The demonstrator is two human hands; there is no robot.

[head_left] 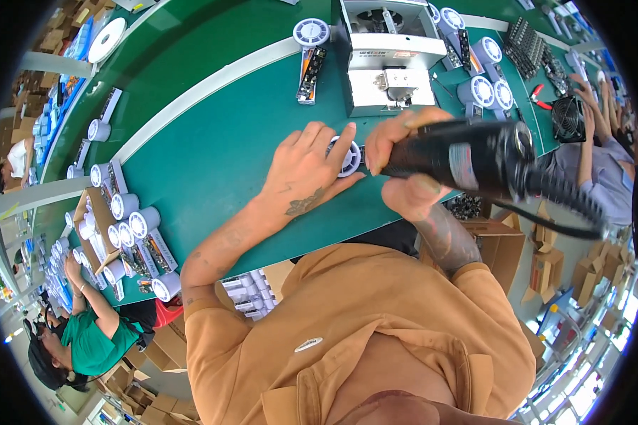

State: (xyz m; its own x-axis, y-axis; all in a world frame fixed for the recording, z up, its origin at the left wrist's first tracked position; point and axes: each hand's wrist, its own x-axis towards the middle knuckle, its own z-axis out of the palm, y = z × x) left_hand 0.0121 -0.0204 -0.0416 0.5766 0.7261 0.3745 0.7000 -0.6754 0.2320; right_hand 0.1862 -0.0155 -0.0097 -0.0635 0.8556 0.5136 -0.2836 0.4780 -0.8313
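My right hand (411,166) is wrapped round a black electric screwdriver (468,157) with a coiled cord, which trails off to the right. The driver's front end points left, toward a white fan unit with a round slotted head (349,160) on the bench. My left hand (306,161) holds that unit down, thumb and forefinger on either side of the head. A dark part of the unit shows between my two hands. The driver's tip is hidden behind my right fingers.
A metal screw feeder (393,64) stands behind my hands. Similar fan units (144,222) cluster at the left around a cardboard box (101,221); others stand at the back right near red-handled pliers (541,98). Co-workers sit left (96,340) and right (602,170).
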